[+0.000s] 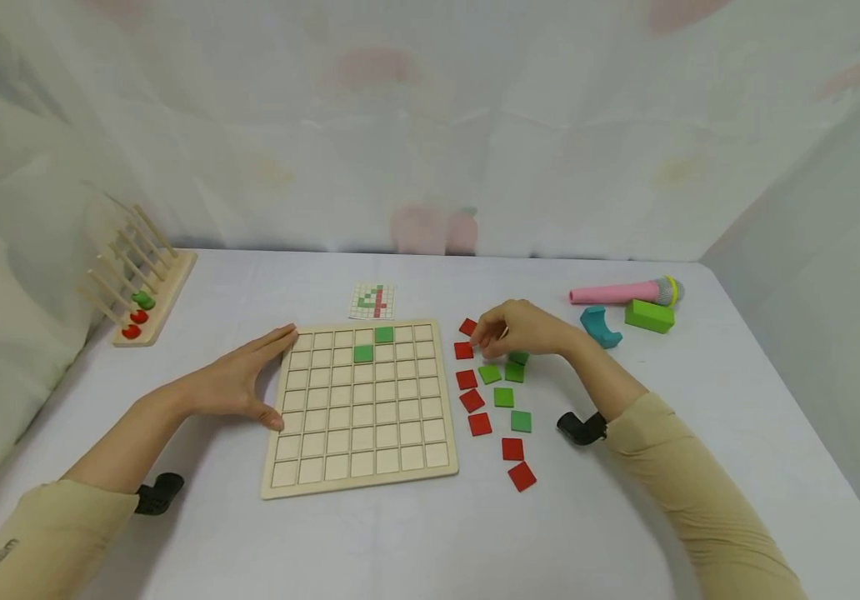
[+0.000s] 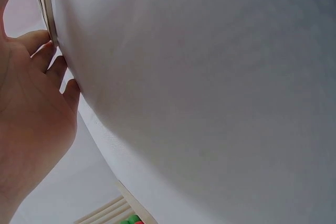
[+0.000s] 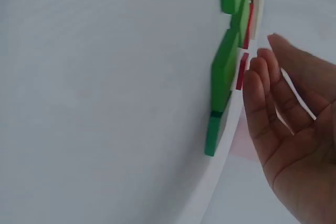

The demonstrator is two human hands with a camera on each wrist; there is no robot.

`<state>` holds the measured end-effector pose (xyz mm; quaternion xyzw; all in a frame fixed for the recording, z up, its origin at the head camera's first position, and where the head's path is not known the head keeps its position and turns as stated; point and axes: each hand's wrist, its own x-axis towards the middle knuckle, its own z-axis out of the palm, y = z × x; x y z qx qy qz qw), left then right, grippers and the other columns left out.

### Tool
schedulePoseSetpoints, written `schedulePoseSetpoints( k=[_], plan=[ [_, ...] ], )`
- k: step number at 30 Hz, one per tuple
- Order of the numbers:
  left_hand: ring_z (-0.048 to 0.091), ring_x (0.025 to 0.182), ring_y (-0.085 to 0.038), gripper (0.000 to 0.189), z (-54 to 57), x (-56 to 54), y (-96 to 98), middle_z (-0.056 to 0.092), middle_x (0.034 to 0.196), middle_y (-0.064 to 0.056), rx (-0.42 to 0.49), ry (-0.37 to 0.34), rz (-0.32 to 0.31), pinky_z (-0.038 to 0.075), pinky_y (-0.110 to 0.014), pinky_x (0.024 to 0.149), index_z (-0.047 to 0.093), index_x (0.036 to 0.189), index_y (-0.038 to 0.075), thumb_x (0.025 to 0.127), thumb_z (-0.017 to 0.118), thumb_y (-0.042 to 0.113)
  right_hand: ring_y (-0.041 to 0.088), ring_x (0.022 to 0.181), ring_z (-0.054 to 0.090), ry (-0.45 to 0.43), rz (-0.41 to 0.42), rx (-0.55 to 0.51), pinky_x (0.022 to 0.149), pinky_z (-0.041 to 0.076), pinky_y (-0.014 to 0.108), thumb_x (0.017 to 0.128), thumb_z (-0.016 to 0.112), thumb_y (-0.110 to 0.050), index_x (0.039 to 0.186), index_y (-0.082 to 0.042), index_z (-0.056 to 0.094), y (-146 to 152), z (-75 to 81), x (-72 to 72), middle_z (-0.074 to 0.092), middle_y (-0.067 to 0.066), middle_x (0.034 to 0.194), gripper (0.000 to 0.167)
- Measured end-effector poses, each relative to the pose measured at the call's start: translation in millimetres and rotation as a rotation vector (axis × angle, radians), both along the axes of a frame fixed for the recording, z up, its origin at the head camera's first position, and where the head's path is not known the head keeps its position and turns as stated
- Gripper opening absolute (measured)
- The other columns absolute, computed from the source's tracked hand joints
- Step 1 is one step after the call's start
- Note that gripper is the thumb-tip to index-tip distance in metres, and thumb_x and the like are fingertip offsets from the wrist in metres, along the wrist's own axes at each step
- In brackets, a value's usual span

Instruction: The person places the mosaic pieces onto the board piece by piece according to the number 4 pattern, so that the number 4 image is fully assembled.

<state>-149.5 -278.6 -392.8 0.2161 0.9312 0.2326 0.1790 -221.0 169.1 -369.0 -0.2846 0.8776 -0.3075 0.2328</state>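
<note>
Extends left hand (image 1: 238,379), thumb and fingers spread, touching the left edge and upper left corner of a square pale-wood grid board (image 1: 310,490). Arches right hand (image 1: 523,327) over the loose pieces, fingers bent and gathered toward the thumb; cannot tell whether pinching anything. Board location: flat on the white tabletop (image 1: 400,550), between both hands; square recesses divided by thin raised ridges. Seated in the far half: two flat green square tiles (image 1: 363,354), meeting diagonally. Right of the board: scattered red square tiles (image 1: 479,424) and loose green square tiles (image 1: 503,397). Beyond the board: small white card (image 1: 357,312) with printed red-and-green grid pattern. Far right: pink toy microphone (image 1: 617,293).
</note>
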Motion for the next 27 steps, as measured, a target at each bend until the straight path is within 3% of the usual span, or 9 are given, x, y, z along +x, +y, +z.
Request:
schedulePoseSetpoints(
  k=[4,10,27],
  plan=[
    [0.009,0.153,-0.047,0.140,-0.8,0.0,-0.3,0.007,0.168,-0.017,0.000,0.001,0.003,0.018,-0.068,0.118,0.013,0.158,0.003,0.055,0.088,0.061,0.014,0.083,0.063,-0.032,0.039,0.000,0.080,0.055,0.028,0.086,0.075,-0.013,0.099,-0.015,0.075,0.5,-2.1,3.4,0.072,0.000,0.091,0.014],
    [0.010,0.153,-0.047,0.140,-0.2,0.1,-0.1,0.007,0.168,-0.017,0.003,0.002,0.004,0.017,-0.068,0.118,0.014,0.158,0.003,0.055,0.089,0.060,0.015,0.083,0.062,-0.062,0.033,0.029,0.079,0.055,0.028,0.080,0.081,-0.015,0.097,-0.016,0.075,-1.2,-3.1,5.9,0.071,0.000,0.091,0.017],
    [0.010,0.153,-0.047,0.140,-1.2,-0.5,0.4,0.008,0.168,-0.018,-0.003,0.009,-0.001,0.018,-0.068,0.118,0.014,0.158,0.002,0.055,0.088,0.061,0.015,0.094,0.060,-0.044,0.089,0.034,0.089,0.053,0.028,0.077,0.083,-0.014,0.093,-0.019,0.076,3.1,-9.6,6.5,0.069,-0.001,0.104,0.018]
  ],
)
